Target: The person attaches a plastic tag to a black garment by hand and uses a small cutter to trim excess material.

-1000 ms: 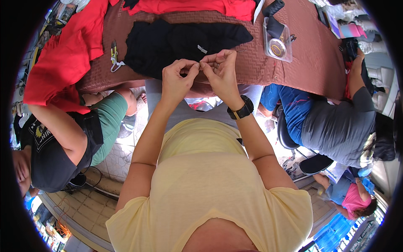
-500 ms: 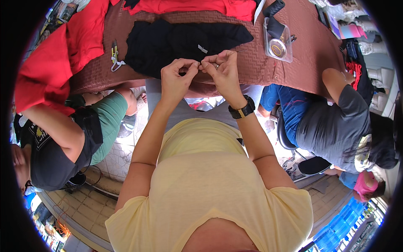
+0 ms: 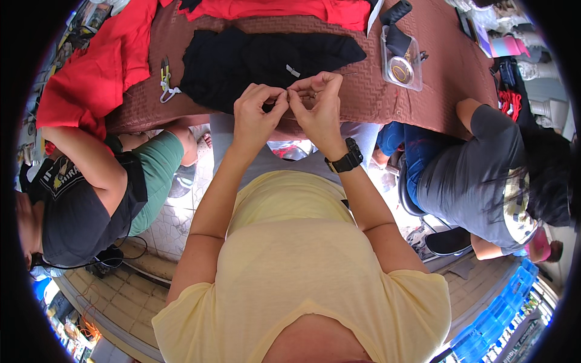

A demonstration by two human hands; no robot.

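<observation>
The left hand (image 3: 257, 118) and right hand (image 3: 319, 112) meet nearly tip to tip, thumb and forefinger of each pinched together; whether anything sits between them is too small to tell. Both wrists bend inward, forearms reaching up from below, the right wearing a dark watch (image 3: 345, 159). Just beyond and partly beneath the fingers lies a black garment (image 3: 236, 63) on the brown tablecloth (image 3: 445, 78), a small pale label (image 3: 293, 71) showing, its print unreadable. To its left is a yellow cutter (image 3: 164, 74). Farther right, a clear plastic tray (image 3: 404, 86) holds a black thread cone (image 3: 396, 41) and a white round item (image 3: 399, 70) with a yellowish ring inside. The left co-worker's black shirt (image 3: 78, 212) bears pale lettering.
</observation>
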